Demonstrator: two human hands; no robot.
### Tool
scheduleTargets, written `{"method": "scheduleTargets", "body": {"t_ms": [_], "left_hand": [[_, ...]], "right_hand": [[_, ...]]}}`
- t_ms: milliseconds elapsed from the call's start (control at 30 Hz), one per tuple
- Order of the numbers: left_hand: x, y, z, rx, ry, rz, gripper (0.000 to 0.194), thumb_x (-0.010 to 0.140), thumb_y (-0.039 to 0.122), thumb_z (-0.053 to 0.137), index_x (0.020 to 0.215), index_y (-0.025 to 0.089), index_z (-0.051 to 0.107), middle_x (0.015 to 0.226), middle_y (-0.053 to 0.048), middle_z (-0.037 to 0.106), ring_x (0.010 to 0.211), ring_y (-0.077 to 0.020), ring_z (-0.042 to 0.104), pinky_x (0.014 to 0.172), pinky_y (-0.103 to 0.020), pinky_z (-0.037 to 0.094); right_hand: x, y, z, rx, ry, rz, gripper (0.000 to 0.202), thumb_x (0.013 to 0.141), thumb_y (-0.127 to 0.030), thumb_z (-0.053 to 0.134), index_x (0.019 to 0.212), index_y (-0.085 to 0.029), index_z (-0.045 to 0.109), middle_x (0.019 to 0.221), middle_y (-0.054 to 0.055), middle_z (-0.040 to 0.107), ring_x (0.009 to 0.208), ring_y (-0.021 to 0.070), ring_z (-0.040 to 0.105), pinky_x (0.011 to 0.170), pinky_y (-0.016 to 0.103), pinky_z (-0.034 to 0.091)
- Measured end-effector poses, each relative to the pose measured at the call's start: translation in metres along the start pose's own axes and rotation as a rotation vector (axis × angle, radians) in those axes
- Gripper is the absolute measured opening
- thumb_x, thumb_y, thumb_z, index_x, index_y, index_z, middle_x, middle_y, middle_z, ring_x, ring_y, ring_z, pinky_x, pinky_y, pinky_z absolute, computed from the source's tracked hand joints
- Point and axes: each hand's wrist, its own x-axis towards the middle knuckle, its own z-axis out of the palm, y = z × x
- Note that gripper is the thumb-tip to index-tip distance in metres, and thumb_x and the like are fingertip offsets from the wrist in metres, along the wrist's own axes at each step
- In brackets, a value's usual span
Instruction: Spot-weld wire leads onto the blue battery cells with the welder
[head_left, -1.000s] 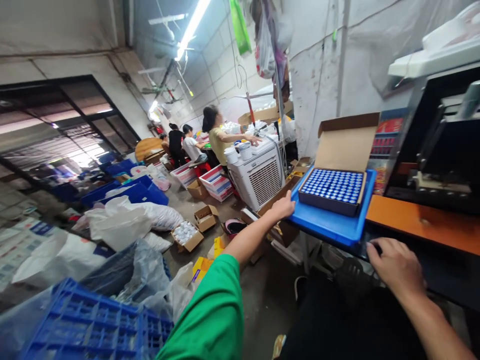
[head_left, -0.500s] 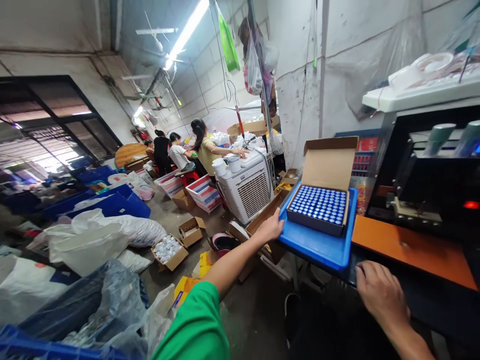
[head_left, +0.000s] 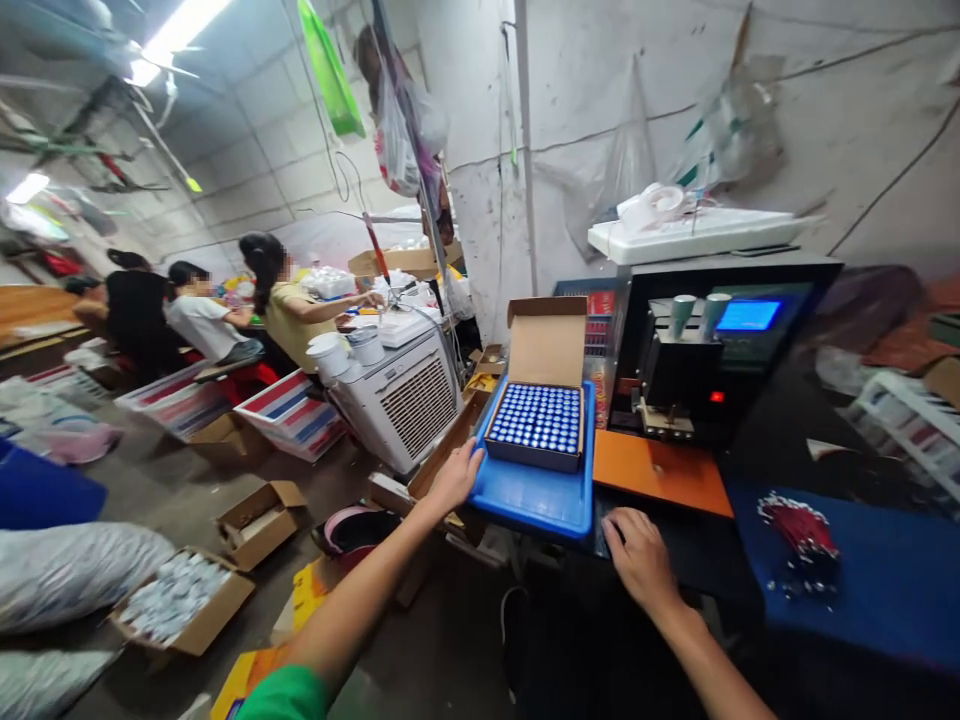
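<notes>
My left hand grips the left edge of a blue tray, its fingers wrapped over the rim. On the tray stands an open cardboard box, lid raised, filled with rows of blue-and-white cylinders. To the right of the tray, my right hand rests on the dark table edge, fingers bent; whether it holds anything is hidden. Just beyond it lies an orange plate in front of a black machine with a lit blue screen.
A blue surface at the right bears a bundle of red pieces. At the left are a white air cooler, cardboard boxes on the floor and several seated people. A white foam lid tops the machine.
The view has turned right, bringing the machine's screen and the red bundle into sight. My left hand stays on the tray's edge and my right hand stays by the table edge.
</notes>
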Motion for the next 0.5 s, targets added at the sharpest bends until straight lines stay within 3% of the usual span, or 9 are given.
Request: {"method": "scheduleTargets", "body": {"t_ms": [100,233,400,500], "left_hand": [[0.032,0.006,-0.008,-0.067,0.084,0.035,0.047,0.099,0.043,0.033,0.119,0.017,0.067,0.121,-0.012,0.069,0.118,-0.0259,0.061,0.106,-0.037,0.043],[0.087,0.025,-0.012,-0.195,0.162,0.022,0.040,0.095,0.039,0.040,0.108,0.015,0.069,0.113,-0.012,0.072,0.108,-0.0258,0.065,0.096,-0.034,0.047],[0.158,0.048,-0.002,-0.269,0.132,-0.071,0.038,0.093,0.035,0.042,0.099,0.012,0.071,0.111,-0.015,0.072,0.106,-0.0268,0.064,0.093,-0.033,0.047],[0.196,0.055,0.007,-0.286,0.106,-0.070,0.035,0.092,0.033,0.043,0.088,0.012,0.070,0.107,-0.016,0.073,0.107,-0.0281,0.064,0.093,-0.034,0.046]], "right_hand": [[0.004,-0.011,-0.009,0.166,0.056,0.056,0.034,0.099,-0.045,0.043,0.088,-0.023,0.066,0.090,0.008,0.070,0.087,0.0258,0.067,0.079,0.041,0.055],[0.031,-0.025,-0.019,0.270,0.097,0.100,0.027,0.097,-0.044,0.050,0.098,-0.022,0.066,0.099,0.009,0.070,0.095,0.0258,0.067,0.087,0.040,0.055],[0.118,-0.016,0.004,0.269,0.158,0.166,0.042,0.093,-0.047,0.050,0.120,-0.016,0.060,0.121,0.017,0.063,0.108,0.0275,0.063,0.097,0.044,0.051],[0.183,-0.001,0.036,0.229,0.181,0.182,0.039,0.089,-0.044,0.050,0.111,-0.013,0.062,0.128,0.020,0.059,0.120,0.0296,0.056,0.106,0.046,0.044]]}}
